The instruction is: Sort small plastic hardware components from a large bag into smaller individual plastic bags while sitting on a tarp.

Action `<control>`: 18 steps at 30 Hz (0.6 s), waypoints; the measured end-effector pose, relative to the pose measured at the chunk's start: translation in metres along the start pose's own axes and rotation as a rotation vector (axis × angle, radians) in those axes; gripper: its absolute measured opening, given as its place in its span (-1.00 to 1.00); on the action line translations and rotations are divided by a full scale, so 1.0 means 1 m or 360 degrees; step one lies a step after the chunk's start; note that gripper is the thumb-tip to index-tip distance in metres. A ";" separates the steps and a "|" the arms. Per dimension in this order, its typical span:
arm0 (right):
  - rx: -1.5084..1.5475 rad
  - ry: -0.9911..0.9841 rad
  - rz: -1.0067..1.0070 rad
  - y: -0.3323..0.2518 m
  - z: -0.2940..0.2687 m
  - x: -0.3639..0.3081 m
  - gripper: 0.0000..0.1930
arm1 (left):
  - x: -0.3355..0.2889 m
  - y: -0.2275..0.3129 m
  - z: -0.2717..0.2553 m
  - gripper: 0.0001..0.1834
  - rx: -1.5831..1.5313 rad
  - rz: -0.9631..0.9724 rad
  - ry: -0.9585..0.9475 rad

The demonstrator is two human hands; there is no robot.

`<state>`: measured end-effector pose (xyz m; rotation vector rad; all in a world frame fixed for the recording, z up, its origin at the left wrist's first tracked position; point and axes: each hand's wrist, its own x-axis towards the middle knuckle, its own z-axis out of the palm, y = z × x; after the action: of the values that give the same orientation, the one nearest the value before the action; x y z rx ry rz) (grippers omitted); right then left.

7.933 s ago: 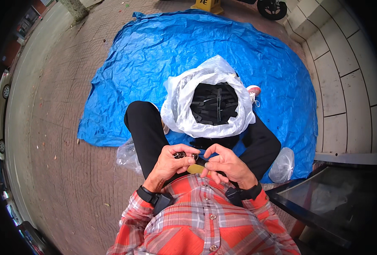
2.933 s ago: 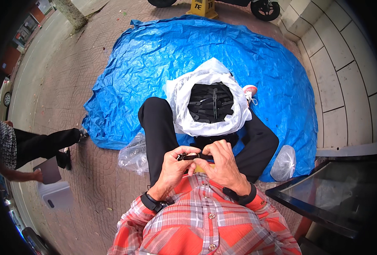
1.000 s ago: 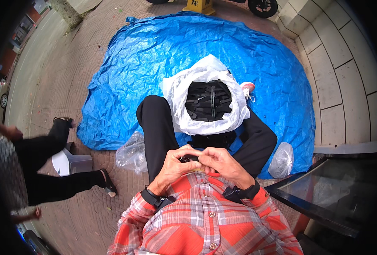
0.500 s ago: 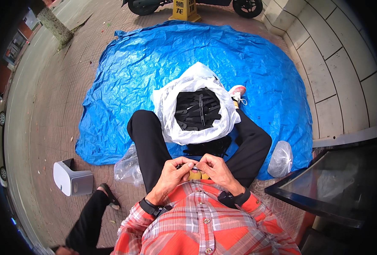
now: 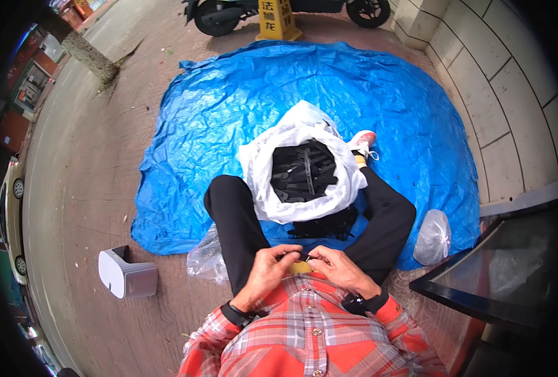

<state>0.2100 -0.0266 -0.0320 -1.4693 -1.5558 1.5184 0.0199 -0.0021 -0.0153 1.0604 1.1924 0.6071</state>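
Observation:
My left hand (image 5: 267, 271) and my right hand (image 5: 340, 270) are close together in front of my shirt, fingers pinched. Between the fingertips is a small dark piece (image 5: 303, 256); its exact shape is too small to make out. Just below it, something yellow (image 5: 300, 267) shows between the hands. Beyond them, between my legs, stands an open white plastic bag (image 5: 260, 182), its rim rolled outward. Inside is a heap of flat black plastic strips (image 5: 304, 173), with a longer one lying on top. More black pieces (image 5: 323, 227) lie on the ground just in front of the bag.
A blue tarp (image 5: 209, 107) spreads under the bag and my legs. At right are a tied clear bag (image 5: 433, 239) and a dark-framed glass panel (image 5: 480, 283). A crumpled clear bag (image 5: 207, 261) and a white plastic stool-like object (image 5: 127, 273) sit at left. A scooter (image 5: 367, 9) stands beyond.
My fingertips have drawn slightly apart, with the dark piece between them. The view has shifted, so everything sits farther right. A person's leg and sandal at the lower left are gone from view.

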 end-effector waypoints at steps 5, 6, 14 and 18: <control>0.0174 0.0223 0.0380 0.053 -0.032 -0.001 -0.81 | 0.003 -0.016 -0.036 -0.67 -0.1130 -0.0294 0.0158; 0.0238 0.0352 0.0418 0.070 -0.039 0.001 -0.81 | 0.003 -0.011 -0.038 -0.66 -0.1377 -0.0370 0.0092; 0.0651 0.0349 0.1005 0.135 -0.052 0.054 -0.81 | 0.000 -0.013 -0.035 -0.59 -0.1502 -0.0308 -0.0274; 0.0768 0.0692 0.1265 0.218 -0.051 0.089 -0.75 | -0.002 -0.010 -0.033 -0.60 -0.1379 -0.0272 -0.0389</control>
<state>0.3039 0.0267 -0.2473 -2.0283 -0.3022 1.6420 -0.0128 0.0031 -0.0242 0.2788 0.6719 0.7345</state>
